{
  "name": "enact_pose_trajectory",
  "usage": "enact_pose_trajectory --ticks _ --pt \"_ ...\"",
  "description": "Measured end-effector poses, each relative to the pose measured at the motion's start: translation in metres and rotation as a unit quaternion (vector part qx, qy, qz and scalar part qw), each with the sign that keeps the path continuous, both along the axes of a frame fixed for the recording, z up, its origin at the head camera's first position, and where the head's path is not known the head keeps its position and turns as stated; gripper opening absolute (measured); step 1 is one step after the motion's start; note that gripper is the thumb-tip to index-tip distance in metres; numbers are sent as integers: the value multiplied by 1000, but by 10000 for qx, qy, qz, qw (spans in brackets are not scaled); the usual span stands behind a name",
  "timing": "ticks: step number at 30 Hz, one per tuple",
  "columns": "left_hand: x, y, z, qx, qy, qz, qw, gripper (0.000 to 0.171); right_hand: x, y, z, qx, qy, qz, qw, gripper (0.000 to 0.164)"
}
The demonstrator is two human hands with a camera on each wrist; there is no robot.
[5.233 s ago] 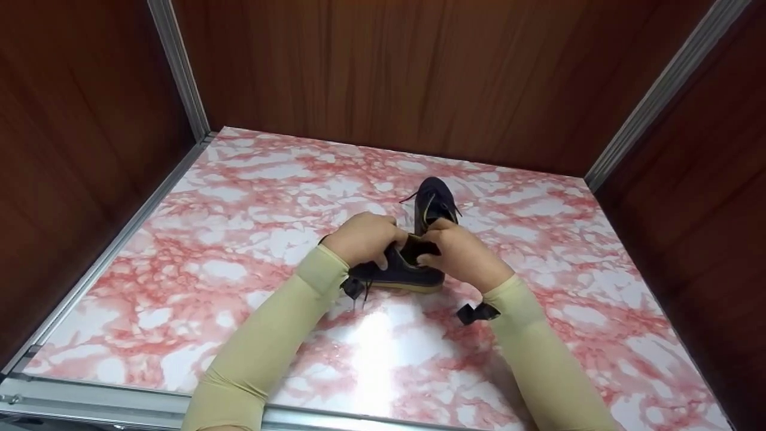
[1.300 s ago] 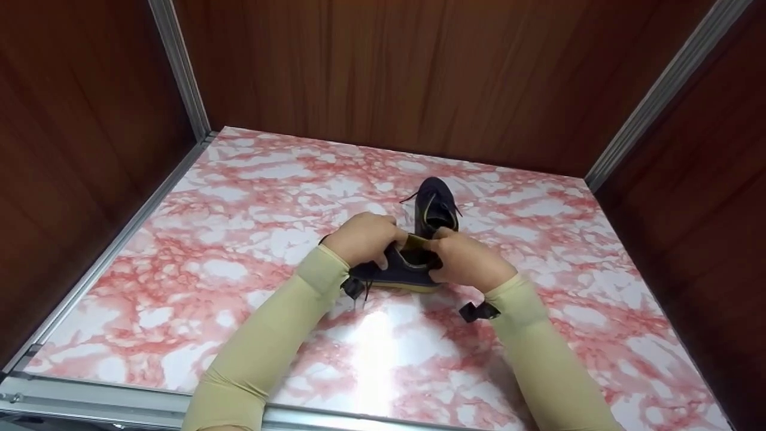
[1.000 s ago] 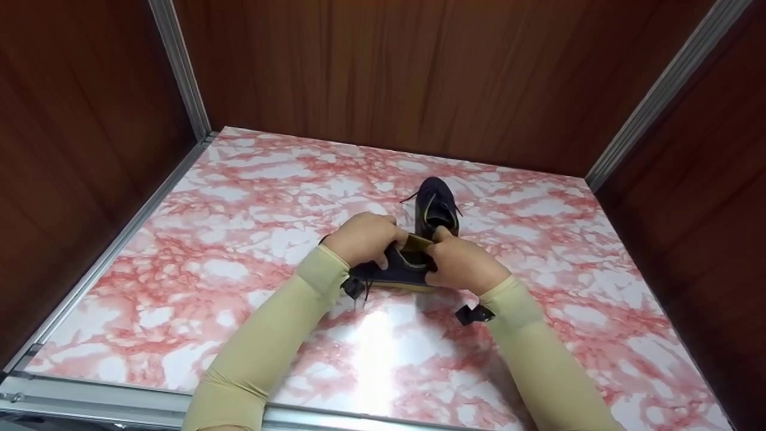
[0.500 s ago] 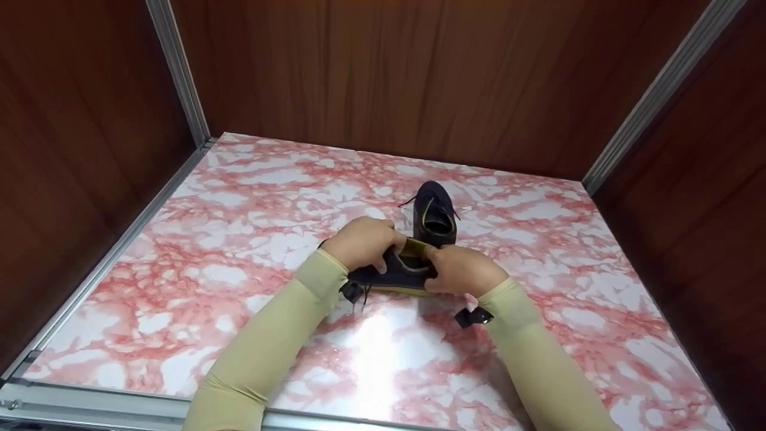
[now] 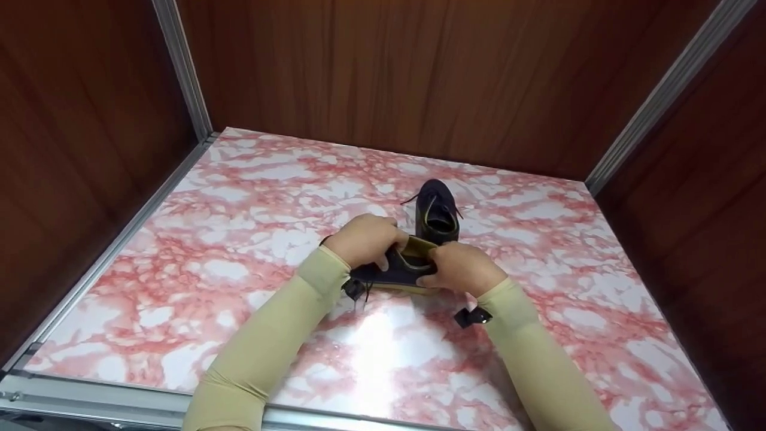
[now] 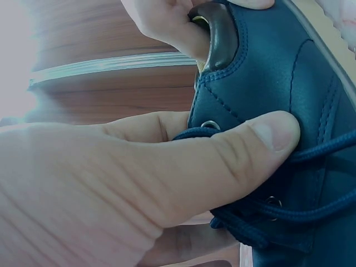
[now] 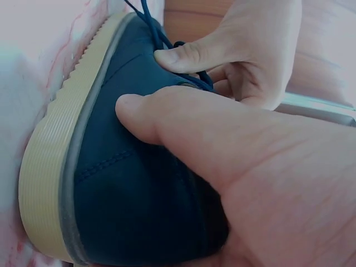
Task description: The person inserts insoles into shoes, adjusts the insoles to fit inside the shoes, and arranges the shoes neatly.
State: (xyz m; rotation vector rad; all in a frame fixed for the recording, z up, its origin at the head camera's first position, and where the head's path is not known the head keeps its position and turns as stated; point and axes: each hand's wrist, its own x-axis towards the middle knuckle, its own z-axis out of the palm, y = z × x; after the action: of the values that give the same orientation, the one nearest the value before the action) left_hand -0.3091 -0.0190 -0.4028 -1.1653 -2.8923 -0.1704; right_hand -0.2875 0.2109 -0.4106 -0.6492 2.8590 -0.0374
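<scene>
A dark navy lace-up shoe (image 5: pixel 398 275) with a pale ribbed sole stands on the surface, toe to the left, heel to the right. My left hand (image 5: pixel 364 240) grips it at the lacing, and in the left wrist view the thumb (image 6: pixel 272 132) presses on the side near the eyelets. Round the heel, my right hand (image 5: pixel 467 269) holds the shoe; its thumb (image 7: pixel 136 114) lies on the near side in the right wrist view, while most of its other fingers are hidden. Just behind stands a second, matching shoe (image 5: pixel 435 193), toe pointing away.
Red-and-white marbled board (image 5: pixel 239 299) forms the work surface. Dark wood panels (image 5: pixel 383 72) enclose it at the back and both sides, with a metal rail (image 5: pixel 108 395) along the front edge. Loose laces spread beside the second shoe.
My right hand has shifted from the shoe's opening, where its thumb reached in, to the heel, with the thumb now outside. The left hand and both shoes stay in place.
</scene>
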Motion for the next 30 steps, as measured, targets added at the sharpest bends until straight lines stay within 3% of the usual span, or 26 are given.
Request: enact_pose_trajectory --ticks 12,16,21,23,26,30 --pt "-1 0 0 -20 86 -7 10000 42 1 0 -1 -76 265 51 9996 44" --pt "-2 1 -1 -50 135 -24 9999 43 1 1 -1 -175 169 78 9997 46" --pt "-1 0 -3 -40 121 -8 9999 42 3 1 0 -178 -15 170 9997 32" --pt "-1 -1 -3 -61 103 -7 9999 42 5 0 2 -113 168 248 9995 27" --pt "-2 0 -4 -66 33 21 10000 40 10 -2 6 -75 833 426 9956 28" --pt "-3 0 -1 -43 18 33 10000 41 15 -6 10 -347 1779 889 9794 30"
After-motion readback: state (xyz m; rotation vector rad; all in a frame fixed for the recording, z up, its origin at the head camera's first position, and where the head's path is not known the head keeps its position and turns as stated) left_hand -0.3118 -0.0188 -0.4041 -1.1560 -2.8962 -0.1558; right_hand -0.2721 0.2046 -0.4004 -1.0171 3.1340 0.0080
